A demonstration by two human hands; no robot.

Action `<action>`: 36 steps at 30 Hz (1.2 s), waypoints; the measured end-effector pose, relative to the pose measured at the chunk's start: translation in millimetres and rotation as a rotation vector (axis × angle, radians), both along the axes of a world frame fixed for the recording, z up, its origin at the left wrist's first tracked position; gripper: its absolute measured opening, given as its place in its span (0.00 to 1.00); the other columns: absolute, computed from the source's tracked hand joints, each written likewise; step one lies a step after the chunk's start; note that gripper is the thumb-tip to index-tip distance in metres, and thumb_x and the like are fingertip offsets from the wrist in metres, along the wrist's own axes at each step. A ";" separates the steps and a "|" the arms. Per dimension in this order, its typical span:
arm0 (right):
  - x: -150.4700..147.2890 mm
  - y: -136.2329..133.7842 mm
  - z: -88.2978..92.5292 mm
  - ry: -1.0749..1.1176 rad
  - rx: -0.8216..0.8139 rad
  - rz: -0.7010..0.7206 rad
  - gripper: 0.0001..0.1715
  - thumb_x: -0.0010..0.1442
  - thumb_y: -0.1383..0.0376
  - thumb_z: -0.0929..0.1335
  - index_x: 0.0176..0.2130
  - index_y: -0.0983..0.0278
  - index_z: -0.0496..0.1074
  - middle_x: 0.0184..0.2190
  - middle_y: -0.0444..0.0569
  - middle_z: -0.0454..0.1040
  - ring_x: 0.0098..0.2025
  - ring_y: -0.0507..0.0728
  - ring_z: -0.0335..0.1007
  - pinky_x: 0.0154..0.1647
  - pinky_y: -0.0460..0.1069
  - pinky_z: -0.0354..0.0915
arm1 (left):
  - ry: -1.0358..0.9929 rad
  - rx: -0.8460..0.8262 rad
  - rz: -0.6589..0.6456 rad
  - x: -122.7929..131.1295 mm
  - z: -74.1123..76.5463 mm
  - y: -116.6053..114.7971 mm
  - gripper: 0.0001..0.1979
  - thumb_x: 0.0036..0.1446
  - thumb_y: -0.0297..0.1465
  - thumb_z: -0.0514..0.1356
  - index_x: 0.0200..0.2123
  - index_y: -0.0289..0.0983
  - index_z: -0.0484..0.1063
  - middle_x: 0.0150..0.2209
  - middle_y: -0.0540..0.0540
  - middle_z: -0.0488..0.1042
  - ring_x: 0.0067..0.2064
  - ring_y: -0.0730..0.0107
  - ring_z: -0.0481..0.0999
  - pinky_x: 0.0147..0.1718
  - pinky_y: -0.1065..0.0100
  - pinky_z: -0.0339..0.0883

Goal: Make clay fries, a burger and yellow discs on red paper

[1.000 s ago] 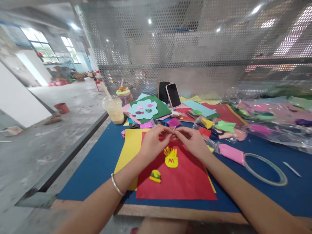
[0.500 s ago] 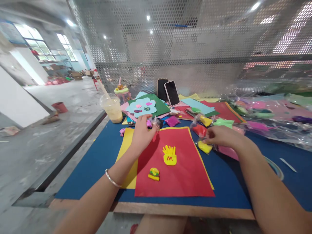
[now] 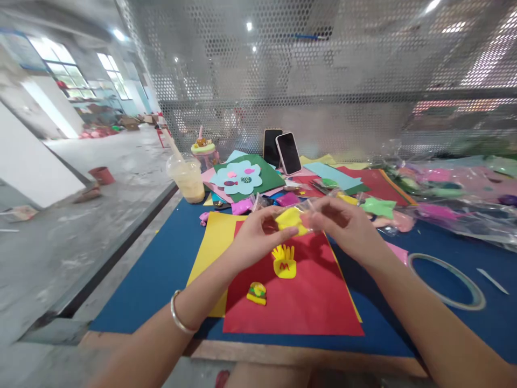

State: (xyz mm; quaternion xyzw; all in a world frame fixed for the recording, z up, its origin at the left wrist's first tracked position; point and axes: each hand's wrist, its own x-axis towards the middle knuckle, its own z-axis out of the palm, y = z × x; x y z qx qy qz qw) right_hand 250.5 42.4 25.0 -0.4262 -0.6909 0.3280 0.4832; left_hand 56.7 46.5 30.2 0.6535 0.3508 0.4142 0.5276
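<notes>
On the near part of the table lay a smooth red sheet [image 3: 299, 310], partly over a yellow sheet [image 3: 208, 245]. On the red one was a small burger figure [image 3: 257, 293], rounded on top and layered. A little farther and to the right lay a yellow fries figure [image 3: 285, 268]: a box shape with a red M, thin sticks coming out of its top. Just beyond it, above the far part of the red sheet, was a clear plastic packet [image 3: 291, 220] with a soft yellow lump inside. The left hand [image 3: 256, 237] grasped its left side between thumb and fingers; the right hand [image 3: 351, 229] pinched its right end. Farther left stood a transparent cup [image 3: 189, 184] with a pale drink and a straw. Beside it lay a light-blue flower-shaped paper [image 3: 238, 173]; behind everything rose a metal panel [image 3: 226, 70], full of round holes.
</notes>
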 end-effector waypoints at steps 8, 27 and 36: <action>12.3 4.6 2.2 -0.001 -0.170 0.061 0.11 0.56 0.56 0.70 0.33 0.61 0.78 0.26 0.46 0.76 0.28 0.54 0.72 0.32 0.48 0.70 | 0.050 -0.011 0.023 -7.6 -1.2 7.0 0.11 0.51 0.36 0.64 0.35 0.34 0.74 0.33 0.46 0.76 0.35 0.68 0.75 0.33 0.70 0.68; -13.6 -6.3 -9.7 -0.021 0.010 0.135 0.09 0.55 0.59 0.72 0.30 0.62 0.76 0.26 0.47 0.78 0.31 0.56 0.75 0.36 0.49 0.71 | 0.148 0.208 0.064 3.2 -3.5 -16.8 0.11 0.62 0.36 0.56 0.30 0.36 0.67 0.27 0.51 0.73 0.31 0.72 0.72 0.31 0.73 0.64; -17.0 -5.5 -15.5 0.131 -0.035 0.236 0.09 0.57 0.59 0.71 0.30 0.62 0.74 0.26 0.45 0.77 0.30 0.54 0.75 0.37 0.49 0.71 | 0.132 0.255 -0.075 -2.4 -1.1 -11.4 0.10 0.64 0.35 0.53 0.31 0.37 0.65 0.29 0.51 0.70 0.32 0.73 0.72 0.33 0.73 0.66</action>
